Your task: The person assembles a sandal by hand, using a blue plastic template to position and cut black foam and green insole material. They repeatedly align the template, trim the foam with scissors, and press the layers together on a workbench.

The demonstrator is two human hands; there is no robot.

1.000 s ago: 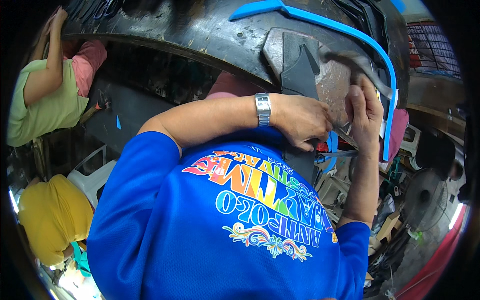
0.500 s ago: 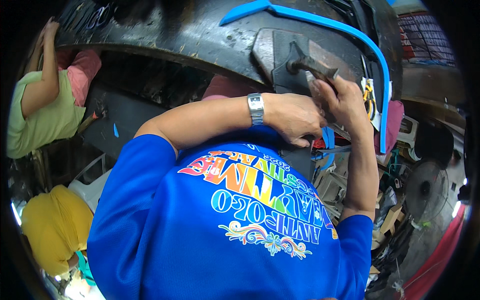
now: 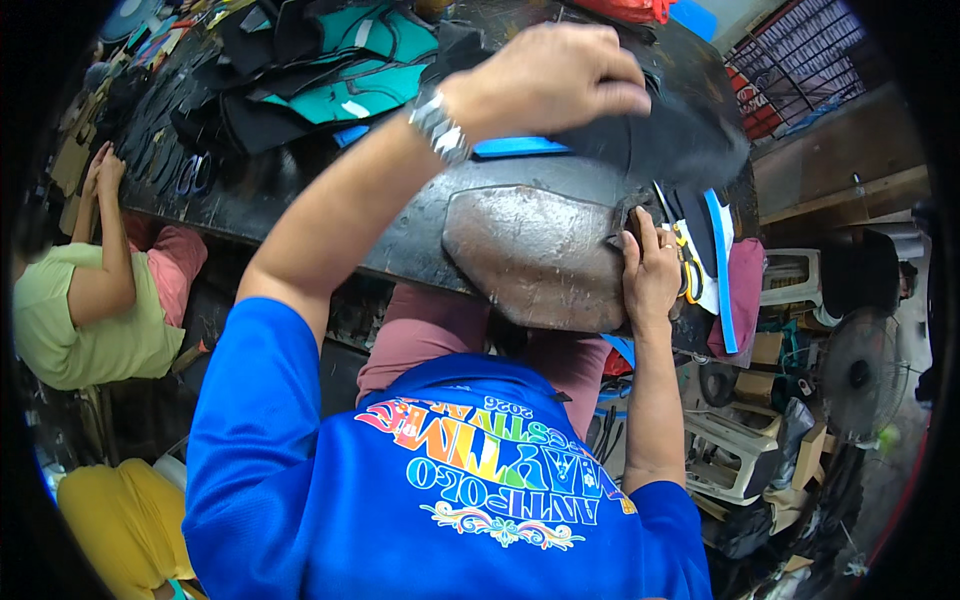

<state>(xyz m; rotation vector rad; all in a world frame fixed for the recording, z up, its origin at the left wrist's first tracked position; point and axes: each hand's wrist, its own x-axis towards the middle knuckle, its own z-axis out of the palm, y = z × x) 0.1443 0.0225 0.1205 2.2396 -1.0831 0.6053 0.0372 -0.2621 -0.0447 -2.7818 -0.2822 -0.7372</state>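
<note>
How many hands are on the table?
3: the left hand gripping a black piece up top, the right hand at the grey slab's edge, and another person's hand far left. More may be hidden.

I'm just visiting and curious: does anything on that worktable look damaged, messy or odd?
Yes: the grey metal slab is scarred with scratches and overhangs the dark worktable's edge. The right hand steadies it, while the left hand lifts a black sheet. Black and teal cut pieces lie heaped untidily behind.
</note>
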